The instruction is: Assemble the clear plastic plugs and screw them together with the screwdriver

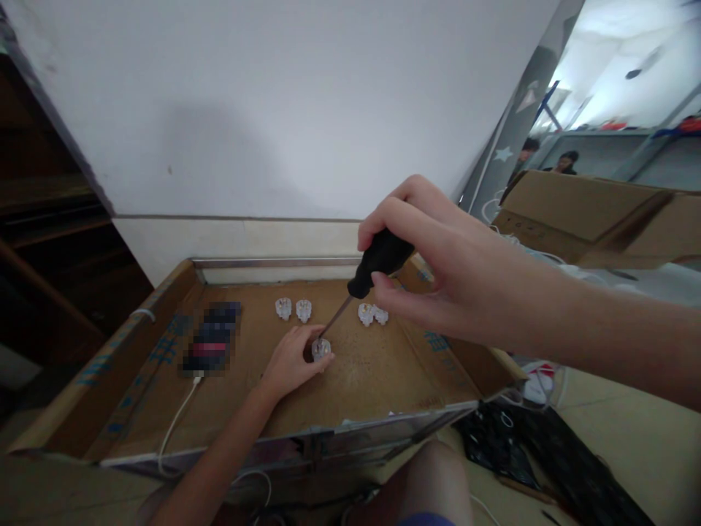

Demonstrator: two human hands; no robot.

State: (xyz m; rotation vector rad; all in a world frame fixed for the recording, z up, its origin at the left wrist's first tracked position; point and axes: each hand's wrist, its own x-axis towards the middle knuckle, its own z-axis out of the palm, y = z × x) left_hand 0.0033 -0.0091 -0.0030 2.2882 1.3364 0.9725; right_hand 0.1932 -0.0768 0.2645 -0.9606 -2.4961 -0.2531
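My right hand [421, 256] grips the black handle of a screwdriver [380, 263], its fingers wrapped round the grip. The shaft slants down to the left, and its tip meets a small clear plastic plug piece [322, 351]. Pinched between thumb and fingers, that piece is held against the cardboard by my left hand [296, 358]. Two similar clear pieces [293, 310] sit side by side behind my left hand. Two more clear pieces [372, 314] lie touching each other, below the screwdriver handle. Whether the tip sits in a screw is too small to tell.
The cardboard work surface [219, 409] has raised sides and backs onto a white wall [246, 109]. A blurred phone [212, 340] with a white cable [178, 416] lies at left. An open cardboard box [585, 212] stands at right, with people beyond. Black plastic [569, 453] lies on the floor.
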